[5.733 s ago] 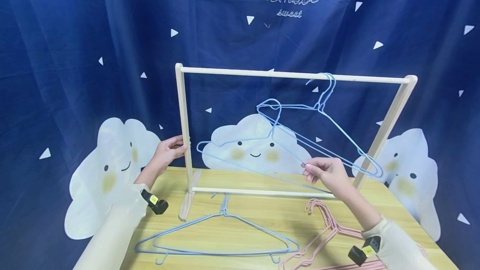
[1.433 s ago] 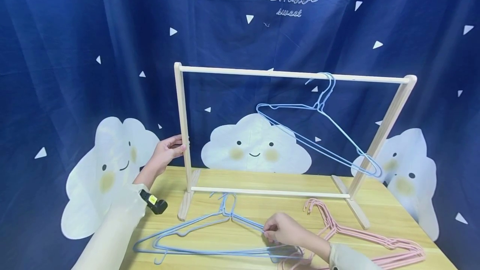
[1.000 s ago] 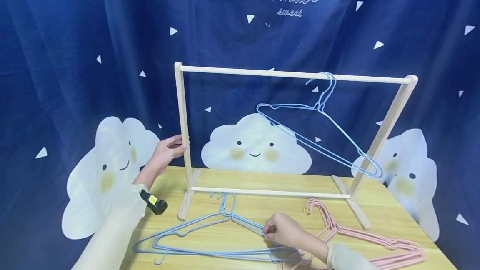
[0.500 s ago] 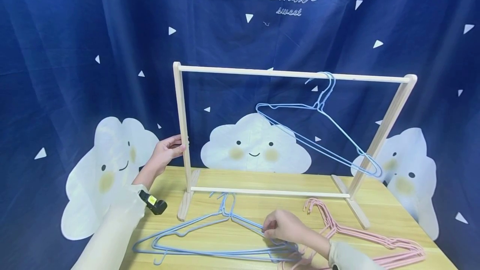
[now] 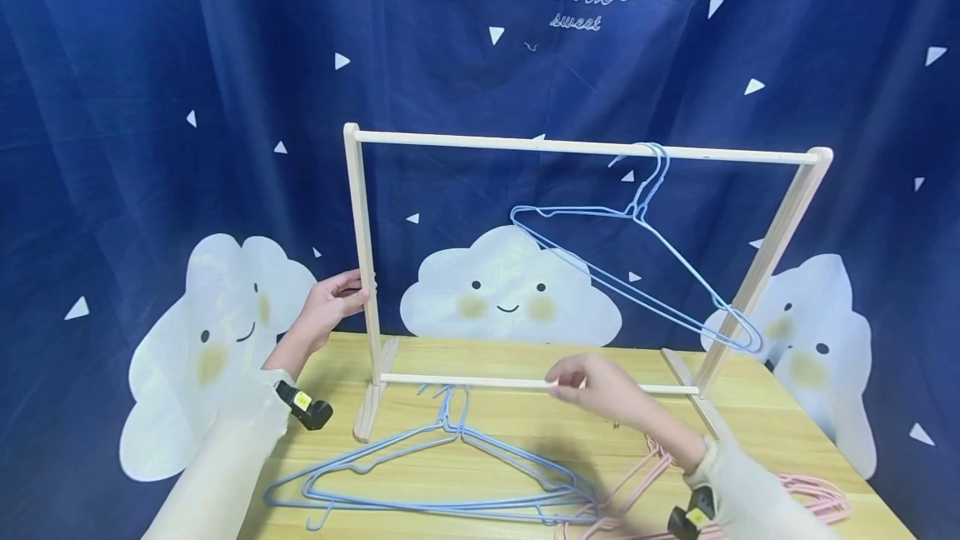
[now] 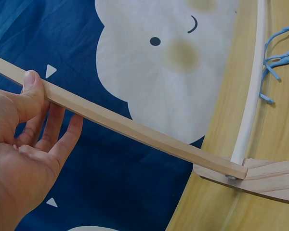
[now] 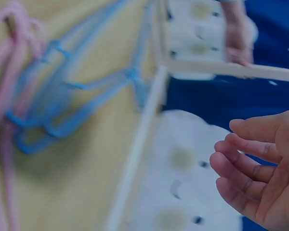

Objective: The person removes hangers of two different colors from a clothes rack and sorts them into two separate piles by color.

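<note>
The left hand [image 5: 330, 307] grips the pale wooden rack's left post [image 5: 360, 273]. The right hand [image 5: 600, 390] hangs empty with loose fingers above the blue wire hangers [image 5: 442, 473] on the yellow table [image 5: 757, 432].

rack [image 5: 577, 148] stands on far half of bench [image 5: 495, 432] | curtain [image 5: 150, 107] behind rack | two hangers [image 5: 675, 273] on top rail, right part | hanger pile [image 5: 450, 473] on bench near of lower rail [image 5: 465, 379], left-centre | second hanger pile [image 5: 817, 498] at near right

Bright even light, soft shadows, right wrist view blurred (motion)
</note>
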Demonstrator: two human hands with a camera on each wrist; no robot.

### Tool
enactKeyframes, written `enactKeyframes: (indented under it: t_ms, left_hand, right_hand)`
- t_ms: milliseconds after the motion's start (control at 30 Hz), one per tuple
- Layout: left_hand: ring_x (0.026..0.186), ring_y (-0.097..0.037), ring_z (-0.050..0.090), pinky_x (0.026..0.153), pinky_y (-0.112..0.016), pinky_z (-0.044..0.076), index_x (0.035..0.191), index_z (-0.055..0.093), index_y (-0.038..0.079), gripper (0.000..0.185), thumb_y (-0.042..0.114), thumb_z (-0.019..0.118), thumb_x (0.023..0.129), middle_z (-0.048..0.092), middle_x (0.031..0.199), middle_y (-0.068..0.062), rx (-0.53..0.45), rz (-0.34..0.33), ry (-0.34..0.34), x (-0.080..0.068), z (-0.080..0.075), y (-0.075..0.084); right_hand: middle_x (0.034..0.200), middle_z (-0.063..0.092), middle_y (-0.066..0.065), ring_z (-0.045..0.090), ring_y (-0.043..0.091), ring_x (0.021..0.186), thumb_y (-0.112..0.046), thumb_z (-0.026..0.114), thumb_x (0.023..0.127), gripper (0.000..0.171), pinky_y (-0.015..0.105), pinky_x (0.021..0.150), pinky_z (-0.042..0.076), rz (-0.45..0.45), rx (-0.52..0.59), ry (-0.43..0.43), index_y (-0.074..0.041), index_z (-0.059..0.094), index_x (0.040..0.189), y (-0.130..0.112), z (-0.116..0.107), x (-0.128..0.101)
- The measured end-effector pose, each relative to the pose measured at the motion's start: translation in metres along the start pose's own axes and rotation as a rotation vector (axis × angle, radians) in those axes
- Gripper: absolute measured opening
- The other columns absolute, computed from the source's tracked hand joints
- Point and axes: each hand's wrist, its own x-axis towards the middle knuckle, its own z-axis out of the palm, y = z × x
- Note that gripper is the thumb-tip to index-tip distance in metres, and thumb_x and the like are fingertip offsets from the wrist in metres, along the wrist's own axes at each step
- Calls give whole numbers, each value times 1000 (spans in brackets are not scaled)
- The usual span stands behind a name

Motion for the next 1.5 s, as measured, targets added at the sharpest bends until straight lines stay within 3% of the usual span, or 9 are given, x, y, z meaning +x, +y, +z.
enactKeyframes:
  t_ms: [267,467,667,767,900,1033,1133,1500]
  left_hand:
    - [91,3,68,85,-15,58,144,46,-12,52,8,65,100,67,97,19,7,-1,2,1,0,1]
    - [89,3,68,84,-15,58,145,46,-13,53,7,66,99,67,96,18,-1,-10,10,1,1,1]
    - [89,4,68,83,-15,58,145,45,-12,54,7,66,99,67,95,20,1,-11,12,1,1,1]
    - [89,3,68,83,-15,58,144,46,-13,54,7,67,99,67,95,19,-2,-3,13,2,1,1]
    - [89,3,68,83,-15,59,143,48,-12,52,7,67,98,68,95,18,-6,1,15,2,1,0]
    - [89,3,68,84,-15,58,143,47,-12,52,7,66,99,67,95,19,1,0,13,1,0,-1]
    - [90,4,68,85,-15,58,144,46,-13,53,7,66,99,67,96,19,7,3,5,1,-1,-1]
    - [89,3,68,85,-16,59,143,48,-12,51,6,67,98,68,95,19,-10,-3,8,2,1,-2]
  right_hand:
    - [84,76,6,64,3,69,-10,74,92,11,20,63,55,-18,-69,305,-4,78,101,-16,-69,3]
    - [86,77,9,63,-5,70,-6,74,92,12,9,63,51,-71,-122,526,-4,77,104,-19,-108,-5]
    - [87,65,-29,57,-19,78,-6,76,90,19,0,70,46,-52,-166,721,-3,77,109,-15,-135,-18]
    - [88,58,-35,54,-20,81,-9,77,90,21,-1,72,44,-8,-193,780,-4,76,111,-9,-143,-24]
    - [89,62,-22,53,-17,82,-11,77,90,24,-2,72,43,48,-229,794,-5,76,113,-1,-149,-31]
    - [91,70,5,49,-18,80,-13,77,91,26,-2,69,41,99,-259,753,-3,75,115,7,-151,-37]
    - [94,72,17,47,-19,79,-15,76,92,27,-3,68,39,136,-275,721,-2,74,117,11,-151,-40]
    - [94,74,23,44,-21,74,-13,75,93,24,0,64,40,168,-282,684,2,75,112,17,-151,-41]
